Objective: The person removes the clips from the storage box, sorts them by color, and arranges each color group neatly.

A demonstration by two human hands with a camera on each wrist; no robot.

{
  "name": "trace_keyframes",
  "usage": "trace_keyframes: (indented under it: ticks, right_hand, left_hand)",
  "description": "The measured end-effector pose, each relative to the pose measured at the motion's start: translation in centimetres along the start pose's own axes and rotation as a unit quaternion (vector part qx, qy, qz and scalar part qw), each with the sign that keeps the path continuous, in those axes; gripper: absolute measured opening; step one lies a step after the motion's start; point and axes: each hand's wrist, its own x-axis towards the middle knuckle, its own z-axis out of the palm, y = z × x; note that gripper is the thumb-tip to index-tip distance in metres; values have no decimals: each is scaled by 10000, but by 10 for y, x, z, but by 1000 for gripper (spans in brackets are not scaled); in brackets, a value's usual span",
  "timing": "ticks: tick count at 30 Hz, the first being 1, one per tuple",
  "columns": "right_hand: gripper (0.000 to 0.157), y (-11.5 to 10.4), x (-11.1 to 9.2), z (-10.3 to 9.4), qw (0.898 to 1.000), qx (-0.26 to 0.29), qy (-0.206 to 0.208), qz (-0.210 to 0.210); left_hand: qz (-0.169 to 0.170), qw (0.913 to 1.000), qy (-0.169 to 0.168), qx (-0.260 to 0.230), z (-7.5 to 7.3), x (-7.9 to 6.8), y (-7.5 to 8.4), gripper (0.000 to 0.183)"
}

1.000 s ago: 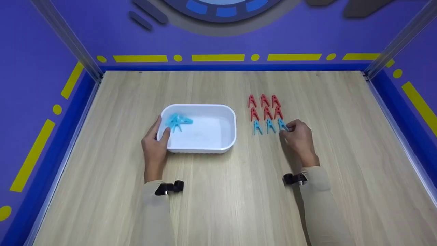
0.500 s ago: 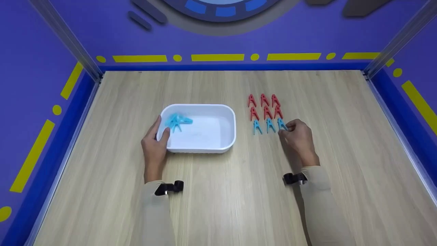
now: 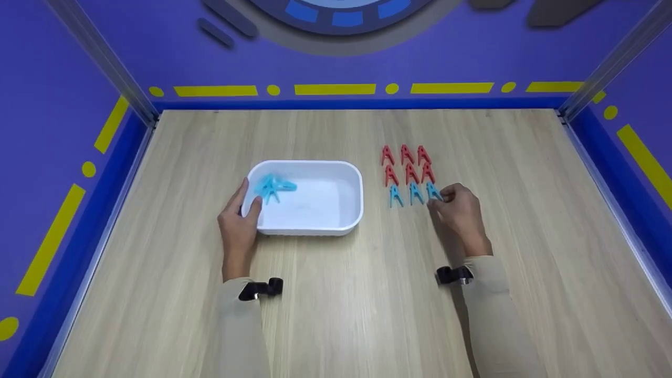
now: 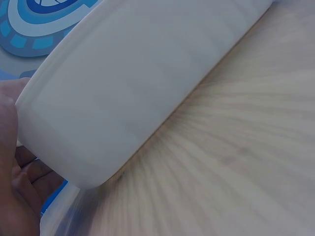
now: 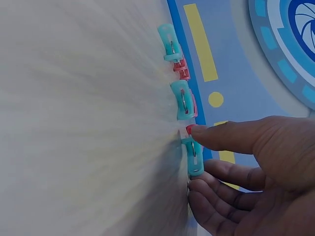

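Unmoved: blue clothespin [image 5: 195, 160] (apparently) between right fingertips [image 5: 203, 135]

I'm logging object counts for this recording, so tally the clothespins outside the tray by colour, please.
Red clothespins: 6
Blue clothespins: 3
Total: 9
The blue ones inside the white tray overlap too much to count, so they are left out.
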Motion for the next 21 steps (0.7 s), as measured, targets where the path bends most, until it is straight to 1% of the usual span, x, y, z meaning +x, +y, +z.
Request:
trace_keyframes:
  ticks: [3, 6, 12, 16, 21]
  right_hand:
    - [35, -4, -1, -1, 9998, 112, 133, -95]
    - [34, -9, -3, 0, 9989, 237, 283, -278]
    - [29, -26, -8, 8, 9932, 507, 459, -940]
    - [27, -45, -14, 17, 9859, 790, 429, -1413]
    - [25, -70, -19, 29, 9721, 1022, 387, -2074]
  left_hand:
    - [-38, 10000, 0, -1, 0, -1, 0, 54]
    - [-63, 10000, 11, -8, 0, -1, 0, 55]
    - [-43, 10000, -17, 19, 1, -1, -1, 55]
    - [-35, 10000, -9, 55, 1, -2, 0, 55]
    - [-64, 9999, -28, 72, 1, -2, -1, 55]
